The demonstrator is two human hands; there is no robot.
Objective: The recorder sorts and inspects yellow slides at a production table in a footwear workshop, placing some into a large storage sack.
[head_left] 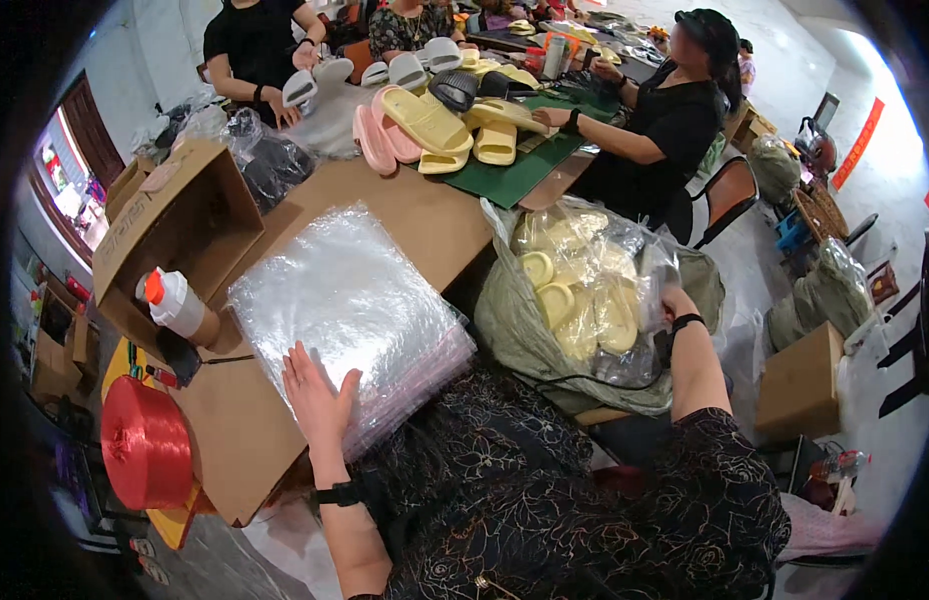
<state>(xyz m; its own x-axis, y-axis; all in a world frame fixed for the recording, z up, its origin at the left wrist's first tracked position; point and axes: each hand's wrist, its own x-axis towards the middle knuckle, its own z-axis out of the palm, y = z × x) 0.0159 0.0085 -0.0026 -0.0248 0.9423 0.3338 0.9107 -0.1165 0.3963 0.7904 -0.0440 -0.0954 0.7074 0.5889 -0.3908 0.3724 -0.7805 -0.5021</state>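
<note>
My left hand (322, 392) lies flat with fingers spread on a thick stack of clear plastic bags (350, 285), near the table's front edge. To the right, a large green woven sack (510, 350) stands with its mouth wide, full of pale yellow slippers (585, 290) in clear plastic. My right hand (675, 302) is at the sack's right side, its fingers curled on the edge of a clear plastic bag (653, 285). Those fingertips are partly hidden by the plastic.
A cardboard box (175, 235), a bottle with an orange cap (175, 305) and a red twine roll (150, 440) are on the left. Slippers in yellow, pink, white and black (425, 120) pile up at the table's far end. Several people work around it, one at the right (655, 130).
</note>
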